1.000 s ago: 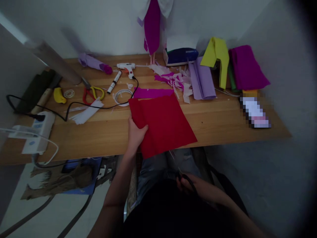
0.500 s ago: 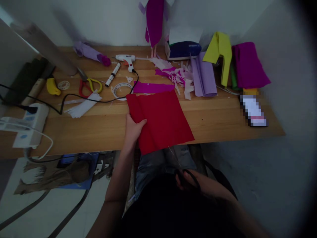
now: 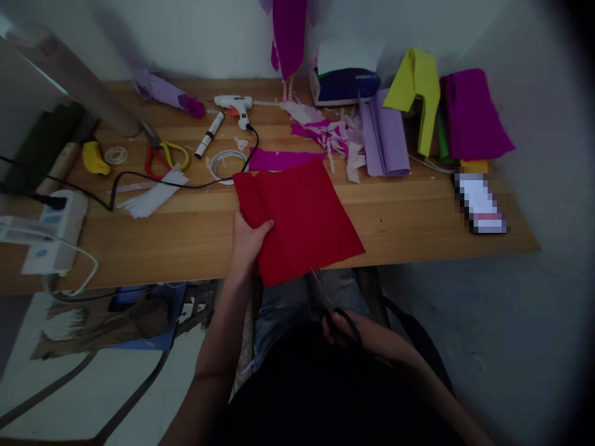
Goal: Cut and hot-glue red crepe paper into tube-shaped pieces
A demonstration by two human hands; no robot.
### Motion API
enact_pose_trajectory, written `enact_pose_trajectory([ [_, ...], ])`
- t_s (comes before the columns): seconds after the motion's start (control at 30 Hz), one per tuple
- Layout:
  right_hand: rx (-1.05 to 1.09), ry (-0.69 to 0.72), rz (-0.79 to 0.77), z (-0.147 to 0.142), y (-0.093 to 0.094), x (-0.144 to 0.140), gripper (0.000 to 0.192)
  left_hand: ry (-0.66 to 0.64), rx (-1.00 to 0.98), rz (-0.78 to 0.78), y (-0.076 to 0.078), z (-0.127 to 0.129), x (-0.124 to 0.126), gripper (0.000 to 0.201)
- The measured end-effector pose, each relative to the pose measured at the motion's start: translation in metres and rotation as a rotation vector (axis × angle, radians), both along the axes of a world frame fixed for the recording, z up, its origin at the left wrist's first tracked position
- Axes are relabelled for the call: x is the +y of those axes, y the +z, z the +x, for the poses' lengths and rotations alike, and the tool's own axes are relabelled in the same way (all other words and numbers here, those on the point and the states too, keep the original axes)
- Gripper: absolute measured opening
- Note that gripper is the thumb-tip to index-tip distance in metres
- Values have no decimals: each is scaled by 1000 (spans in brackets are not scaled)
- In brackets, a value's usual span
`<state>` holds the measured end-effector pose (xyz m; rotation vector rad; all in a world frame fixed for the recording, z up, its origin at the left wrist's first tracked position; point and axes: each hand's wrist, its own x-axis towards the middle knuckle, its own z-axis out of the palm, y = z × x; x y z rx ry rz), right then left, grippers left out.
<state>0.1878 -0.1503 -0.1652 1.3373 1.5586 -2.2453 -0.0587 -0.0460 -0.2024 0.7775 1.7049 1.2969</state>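
A red sheet (image 3: 302, 217) lies folded on the wooden table (image 3: 186, 241), its near edge hanging past the table's front. My left hand (image 3: 247, 240) pinches the sheet's left near part, thumb on top. Below the table edge, my right hand (image 3: 346, 328) grips black-handled scissors (image 3: 332, 306), blade tips pointing up and reaching the sheet's near edge.
On the table lie a glue gun (image 3: 235, 105), a marker (image 3: 207, 134), a tape ring (image 3: 227, 166), red-and-yellow scissors (image 3: 162, 158), purple scraps (image 3: 325, 133), lilac (image 3: 383, 136), yellow (image 3: 416, 87) and magenta sheets (image 3: 471, 114). A power strip (image 3: 51, 229) sits far left.
My right hand has lifted the scissors toward the red sheet's near edge. The view has tilted slightly; my left hand keeps its hold on the sheet.
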Motion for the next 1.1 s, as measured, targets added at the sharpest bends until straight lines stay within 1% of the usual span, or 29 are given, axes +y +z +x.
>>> enact_pose_trajectory([
  [0.1, 17, 18, -6, 3, -1, -4, 64, 10, -13, 0, 1, 0, 1, 64],
  [0.23, 5, 24, 2, -1, -2, -5, 59, 1, -50, -11, 2, 1, 0, 61],
  [0.37, 12, -2, -3, -4, 0, -4, 62, -13, -102, -28, 6, -2, -5, 58],
  [0.57, 30, -14, -10, -1, 5, -4, 66, -31, -107, -33, 10, -2, -14, 57],
  [0.7, 45, -46, -5, -5, -1, -2, 65, -52, -87, -37, 9, 1, -18, 58],
  [0.87, 44, -94, 5, -9, -11, 0, 64, -6, -77, -35, 5, 2, -20, 61],
  [1.1, 57, -159, -24, -6, -23, -5, 65, 17, -59, -11, 0, 0, -21, 61],
])
